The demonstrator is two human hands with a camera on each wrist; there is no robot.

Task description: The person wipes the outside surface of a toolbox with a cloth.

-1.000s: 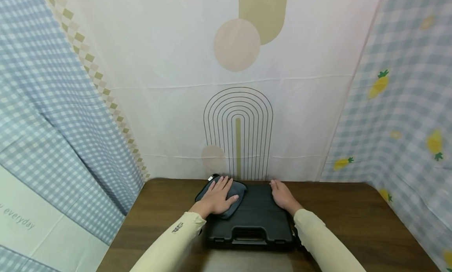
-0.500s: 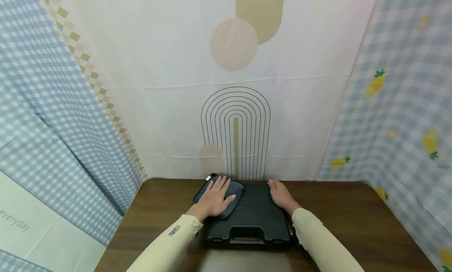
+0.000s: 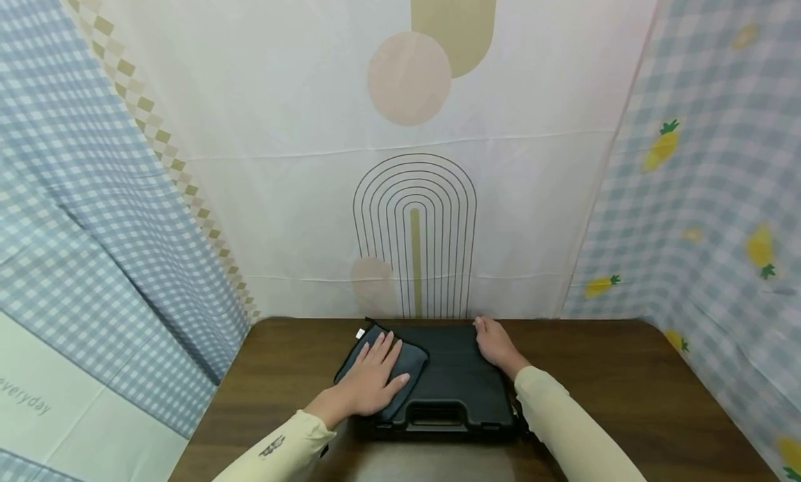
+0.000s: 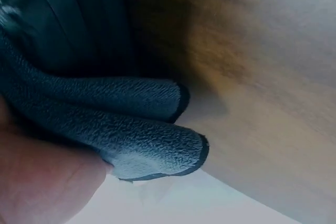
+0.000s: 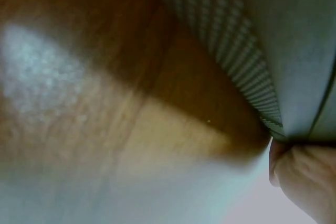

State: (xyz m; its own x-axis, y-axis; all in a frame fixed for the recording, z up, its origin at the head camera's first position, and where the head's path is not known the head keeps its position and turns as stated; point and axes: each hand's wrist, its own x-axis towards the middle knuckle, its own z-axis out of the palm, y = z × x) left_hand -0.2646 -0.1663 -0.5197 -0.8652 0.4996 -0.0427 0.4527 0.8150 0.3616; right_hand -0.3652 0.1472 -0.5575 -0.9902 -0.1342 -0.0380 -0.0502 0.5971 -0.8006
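A black plastic carrying case (image 3: 459, 371) lies flat on the wooden table, its handle (image 3: 436, 404) toward me. With fingers spread and straight, my left hand (image 3: 369, 379) presses a dark blue-grey cloth (image 3: 411, 360) onto the left part of the lid. The cloth has a black border and a small white tag. In the left wrist view the folded edge of the cloth (image 4: 152, 142) sticks out beyond my hand. My right hand (image 3: 496, 344) grips the case's far right corner; in the right wrist view its fingers (image 5: 304, 174) bend around the case edge (image 5: 310, 56).
The brown wooden table (image 3: 588, 378) extends to both sides of the case. Right behind it hangs a white patterned curtain (image 3: 300, 211). Blue checked cloths hang at the left (image 3: 125, 211) and right (image 3: 707, 183).
My left hand has slid the cloth toward me and slightly left, down near the handle. The right hand keeps its place on the case. The head view has shifted a little.
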